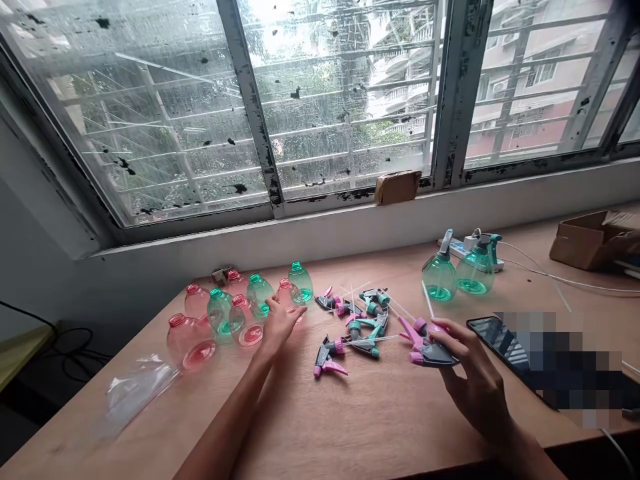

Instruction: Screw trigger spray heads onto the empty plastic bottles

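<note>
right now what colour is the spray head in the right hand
The spray head is pink with a dark grey body, best in the head view.

A pixelated patch masks the right part of the phone (493, 337). The right edge cuts off the cardboard box (590, 237). The left hand (280, 327) partly hides a pink bottle (289, 292). The right hand (470, 377) covers the rear of the spray head (429, 351).

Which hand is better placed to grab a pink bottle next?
Left, likely. The left hand is at a pink bottle, fingers spread, while the right hand holds a pink spray head farther away.
</note>
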Demonstrator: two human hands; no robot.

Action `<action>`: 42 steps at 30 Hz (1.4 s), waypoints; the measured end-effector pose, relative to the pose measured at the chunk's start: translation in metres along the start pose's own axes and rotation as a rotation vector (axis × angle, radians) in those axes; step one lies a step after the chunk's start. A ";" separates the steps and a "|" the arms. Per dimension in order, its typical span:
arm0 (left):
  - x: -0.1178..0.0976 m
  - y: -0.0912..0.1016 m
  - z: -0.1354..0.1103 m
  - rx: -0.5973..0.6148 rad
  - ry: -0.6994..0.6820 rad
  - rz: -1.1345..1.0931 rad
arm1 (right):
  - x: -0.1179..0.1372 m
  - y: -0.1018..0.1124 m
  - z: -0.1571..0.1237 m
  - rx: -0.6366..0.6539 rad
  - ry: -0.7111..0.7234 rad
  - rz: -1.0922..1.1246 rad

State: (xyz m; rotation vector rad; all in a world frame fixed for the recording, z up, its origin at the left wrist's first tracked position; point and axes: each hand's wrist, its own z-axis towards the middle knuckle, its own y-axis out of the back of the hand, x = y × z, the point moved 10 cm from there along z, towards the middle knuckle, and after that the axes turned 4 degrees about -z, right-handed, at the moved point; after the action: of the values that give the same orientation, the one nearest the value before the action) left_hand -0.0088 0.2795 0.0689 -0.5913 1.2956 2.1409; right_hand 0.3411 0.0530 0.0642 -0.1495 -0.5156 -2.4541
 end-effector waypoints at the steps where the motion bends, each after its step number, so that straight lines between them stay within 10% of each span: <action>1: 0.001 -0.002 -0.004 0.014 0.001 0.004 | 0.002 -0.001 0.003 -0.005 0.007 0.019; 6: -0.024 -0.002 -0.022 -0.008 -0.157 0.000 | 0.014 -0.003 0.054 -0.104 0.005 0.132; 10: -0.077 0.008 -0.041 -0.031 -0.390 0.004 | 0.003 -0.005 0.090 -0.233 -0.296 0.304; 16: -0.145 0.039 -0.130 0.094 -0.649 -0.076 | -0.019 -0.024 0.031 -0.272 -0.912 0.856; 23: -0.096 0.022 -0.215 0.296 -0.249 -0.599 | -0.020 -0.047 -0.022 -0.139 -1.163 1.194; 32: -0.090 -0.011 -0.211 0.470 0.026 -0.887 | -0.027 -0.042 -0.050 -0.356 -1.251 1.179; 42: -0.074 -0.009 -0.208 0.301 0.219 -1.022 | -0.038 -0.051 -0.063 -0.367 -1.283 1.267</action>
State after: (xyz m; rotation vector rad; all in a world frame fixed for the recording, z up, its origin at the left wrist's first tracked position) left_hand 0.0692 0.0795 0.0187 -1.0781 1.0386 1.0498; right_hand 0.3424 0.0861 -0.0186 -1.6498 -0.2610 -0.9187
